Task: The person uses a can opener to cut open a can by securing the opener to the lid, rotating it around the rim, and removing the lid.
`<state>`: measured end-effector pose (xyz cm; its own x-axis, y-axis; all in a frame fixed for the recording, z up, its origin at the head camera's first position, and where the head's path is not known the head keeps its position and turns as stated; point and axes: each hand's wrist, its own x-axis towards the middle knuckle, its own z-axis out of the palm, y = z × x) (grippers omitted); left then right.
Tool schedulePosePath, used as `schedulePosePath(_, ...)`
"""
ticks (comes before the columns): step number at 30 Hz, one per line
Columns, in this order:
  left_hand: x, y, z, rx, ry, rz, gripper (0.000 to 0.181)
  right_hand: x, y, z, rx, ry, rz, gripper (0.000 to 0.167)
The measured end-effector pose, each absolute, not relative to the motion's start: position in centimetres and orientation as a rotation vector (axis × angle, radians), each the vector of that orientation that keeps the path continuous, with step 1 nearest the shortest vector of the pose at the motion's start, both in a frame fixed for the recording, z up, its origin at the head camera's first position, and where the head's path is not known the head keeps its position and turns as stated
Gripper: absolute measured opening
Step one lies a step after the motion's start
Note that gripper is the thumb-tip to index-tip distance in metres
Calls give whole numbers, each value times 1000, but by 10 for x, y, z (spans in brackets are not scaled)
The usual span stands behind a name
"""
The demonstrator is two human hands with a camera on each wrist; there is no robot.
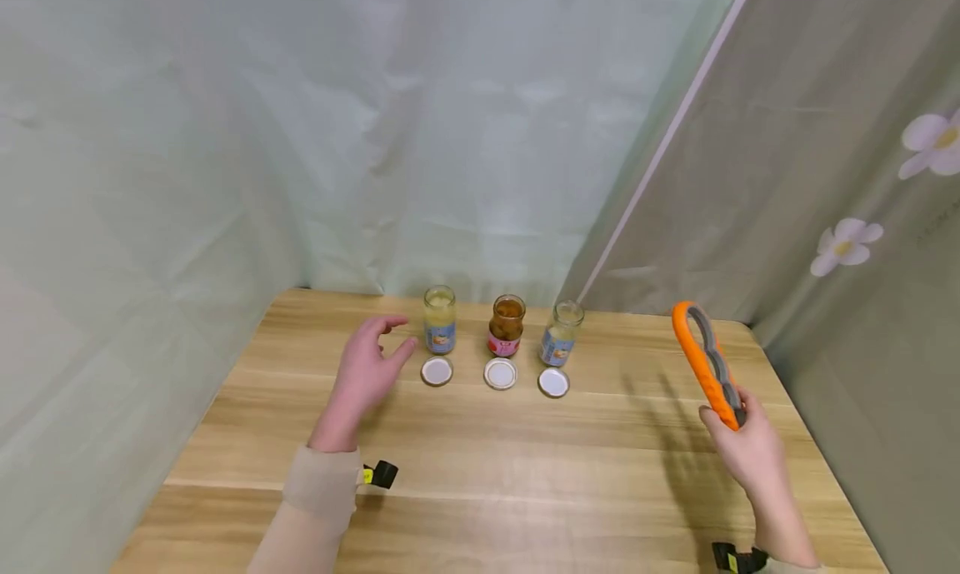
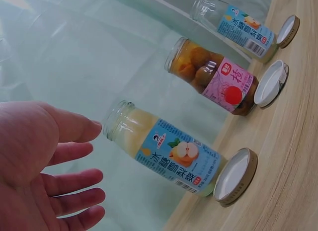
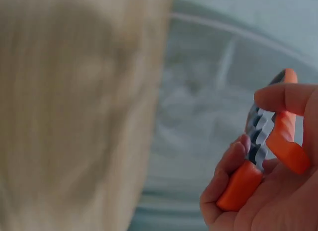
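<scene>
My left hand [image 1: 369,363] reaches beside the left glass jar [image 1: 440,324], fingers spread and holding nothing. In the left wrist view, that blue-labelled jar [image 2: 169,156] has no lid and holds pale contents; the thumb tip is close to its rim. In my right hand [image 1: 753,445] is an orange and grey jar opener [image 1: 705,361], raised over the table's right side. The right wrist view shows thumb and fingers curled round the jar opener [image 3: 280,136]. A pink-labelled jar [image 1: 506,328] with brown fruit and another blue-labelled jar [image 1: 561,334] stand open to the right.
A lid lies in front of each jar: left lid [image 1: 437,371], middle lid [image 1: 500,374], right lid [image 1: 553,382], white undersides showing. The wooden table [image 1: 480,491] meets a pale curtain [image 1: 465,141] behind the jars. A flowered curtain [image 1: 787,182] hangs at the right.
</scene>
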<state>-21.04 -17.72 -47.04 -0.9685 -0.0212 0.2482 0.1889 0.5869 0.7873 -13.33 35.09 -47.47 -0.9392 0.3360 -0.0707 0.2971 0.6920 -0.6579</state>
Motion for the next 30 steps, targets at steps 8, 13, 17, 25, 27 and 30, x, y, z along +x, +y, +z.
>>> schedulePosePath(8, -214, -178, -472, -156, -2585, -1304, 38, -167, 384, -498, -519, -2974, 932, 88)
schedulePosePath(13, -214, -177, -473, -155, -2577, -1307, 37, -182, 392, -510, -497, -3052, 773, 86)
schedulePosePath(17, -214, -176, -473, -155, -2573, -1311, 37, -186, 393, -519, -543, -3066, 690, 82)
schedulePosePath(25, -214, -176, -472, -150, -2579, -1305, 37, -187, 395, -528, -531, -3087, 631, 84)
schedulePosePath(27, -213, -176, -472, -151, -2576, -1303, 37, -187, 395, -529, -531, -3097, 626, 86)
schedulePosePath(30, -213, -177, -473, -152, -2574, -1304, 37, -186, 396, -529, -548, -3114, 631, 91)
